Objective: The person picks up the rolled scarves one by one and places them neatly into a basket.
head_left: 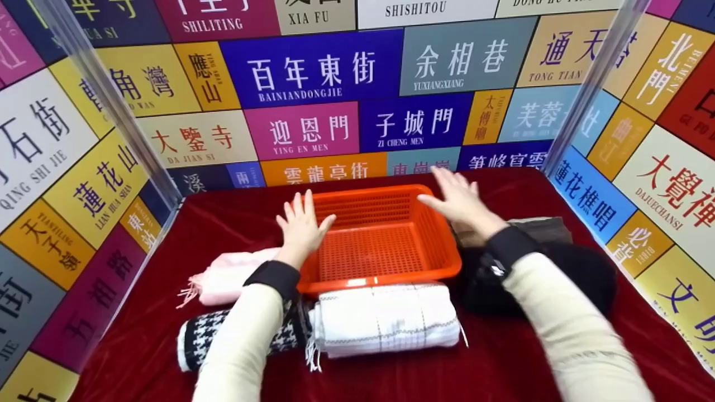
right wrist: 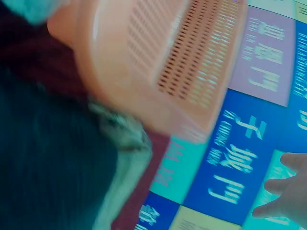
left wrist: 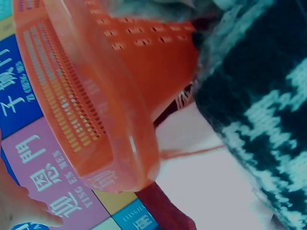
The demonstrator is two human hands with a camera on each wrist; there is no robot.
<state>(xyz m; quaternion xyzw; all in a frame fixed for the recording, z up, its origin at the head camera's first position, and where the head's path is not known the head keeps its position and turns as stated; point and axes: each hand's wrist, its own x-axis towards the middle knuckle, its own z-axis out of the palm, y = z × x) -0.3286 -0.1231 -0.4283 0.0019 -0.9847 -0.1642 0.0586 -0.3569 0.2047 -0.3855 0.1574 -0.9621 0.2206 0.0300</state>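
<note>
Your fingers (head_left: 308, 202) are spread on both hands, with nothing pinched between them. Your left hand (head_left: 303, 228) hovers by the left end of the orange basket (head_left: 368, 245), thumb apart from the rest and pointing inward. Your right hand (head_left: 461, 200) hovers by the basket's far right corner, its thumb also reaching inward over the rim. In both wrist views your fingers show against the wall, apart from the basket's edge.

The basket stands upright in the middle of the tabletop (head_left: 475, 357), which is covered in dark red cloth, and it lies between your two hands. You look straight into it: its perforated floor shows bare from end to end, and rows of slots run along its far side.

The soft things all lie outside the basket. A rolled white scarf (head_left: 388, 321) with thin dark lines and a fringe sits just in front of its near side. To your left lie a pink scarf (head_left: 232, 276) and, nearer you, a black-and-white patterned scarf (head_left: 198, 338), partly hidden by your sleeve (head_left: 240, 346). To your right lie a black cloth (head_left: 584, 279) and, behind it, a grey-brown cloth (head_left: 542, 230).
</note>
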